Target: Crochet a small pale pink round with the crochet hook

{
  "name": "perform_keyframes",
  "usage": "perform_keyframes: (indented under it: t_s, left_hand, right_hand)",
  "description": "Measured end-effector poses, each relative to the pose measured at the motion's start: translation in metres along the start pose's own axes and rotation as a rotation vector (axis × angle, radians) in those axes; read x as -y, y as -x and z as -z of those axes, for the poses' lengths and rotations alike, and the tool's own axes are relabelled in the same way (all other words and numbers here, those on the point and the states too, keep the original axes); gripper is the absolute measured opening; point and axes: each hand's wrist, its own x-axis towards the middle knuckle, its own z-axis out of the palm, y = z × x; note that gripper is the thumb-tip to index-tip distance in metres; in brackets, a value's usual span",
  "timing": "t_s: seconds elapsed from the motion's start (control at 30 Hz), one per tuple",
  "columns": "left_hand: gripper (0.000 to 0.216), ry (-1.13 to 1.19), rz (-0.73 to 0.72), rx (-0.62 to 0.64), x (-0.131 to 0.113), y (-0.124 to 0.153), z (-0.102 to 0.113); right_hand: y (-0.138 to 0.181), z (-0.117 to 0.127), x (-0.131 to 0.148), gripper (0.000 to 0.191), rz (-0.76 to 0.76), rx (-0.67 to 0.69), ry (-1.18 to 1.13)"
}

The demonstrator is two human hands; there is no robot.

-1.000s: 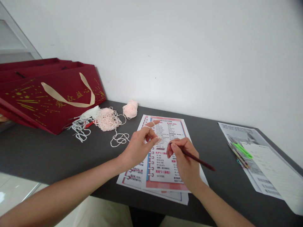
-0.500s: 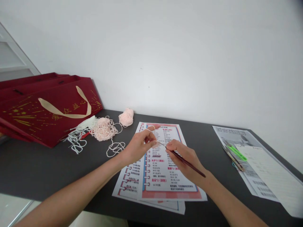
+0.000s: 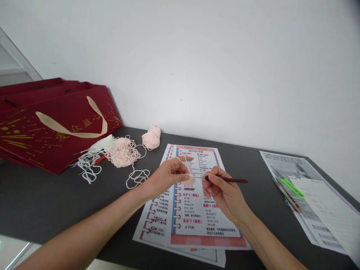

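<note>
Between the thumb and fingers of my left hand (image 3: pixel 165 176) is a small pale pink crochet piece (image 3: pixel 190 181), with its yarn passing over the raised index finger. My right hand (image 3: pixel 223 191) is closed around a crochet hook (image 3: pixel 234 180) with a dark reddish-brown handle. The hook's thin metal shaft points left and its tip meets the crochet piece; whether it sits inside a stitch is too small to tell. Both hands are above printed pattern sheets (image 3: pixel 208 240). Loose yarn (image 3: pixel 137 179) lies left of my left hand, leading from a tangled pink heap (image 3: pixel 123 153).
A pink yarn ball (image 3: pixel 152 137) and white yarn (image 3: pixel 92 157) lie at the back left, before dark red paper bags (image 3: pixel 70 116). On the right, a green cutter-like tool (image 3: pixel 292 186) and scissors-like metal tool (image 3: pixel 287 195) rest on papers (image 3: pixel 323 198). A white wall stands behind the table (image 3: pixel 118 210).
The hook has swung from slanting down-right to nearly level, and my right hand has turned with it. The pink crochet piece now shows below my left fingertips. The view has shifted slightly.
</note>
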Motion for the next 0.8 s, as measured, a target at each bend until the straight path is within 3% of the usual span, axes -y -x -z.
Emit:
perform_keyframes:
  t_s: [0.13, 0.2, 0.33, 0.43, 0.53, 0.63, 0.8]
  left_hand:
    - [0.01, 0.092, 0.062, -0.062, 0.002, 0.002, -0.008]
    - [0.024, 0.154, 0.098, -0.074, 0.004, 0.003, -0.013]
    - [0.052, 0.284, 0.122, -0.093, 0.011, 0.008, -0.023]
    - [0.053, 0.325, 0.12, -0.129, 0.017, 0.012, -0.03]
    - [0.05, 0.46, 0.186, -0.145, 0.018, 0.013, -0.033]
    - [0.048, 0.625, 0.301, -0.063, 0.017, 0.013, -0.029]
    - [0.048, 0.586, 0.271, -0.048, 0.014, 0.011, -0.019]
  right_hand:
    - [0.001, -0.003, -0.01, 0.019, -0.02, 0.005, -0.019]
    - [0.004, -0.005, -0.016, 0.016, 0.036, 0.009, 0.064]
    - [0.012, -0.002, -0.024, 0.007, 0.398, 0.009, 0.581]
    - [0.017, 0.001, -0.025, 0.014, 0.717, 0.123, 1.108]
    - [0.019, 0.003, -0.025, 0.021, 0.915, 0.184, 1.39]
    - [0.018, 0.006, -0.028, 0.02, 0.883, 0.176, 1.246]
    - [0.012, 0.004, -0.029, 0.004, 0.386, 0.037, 0.481]
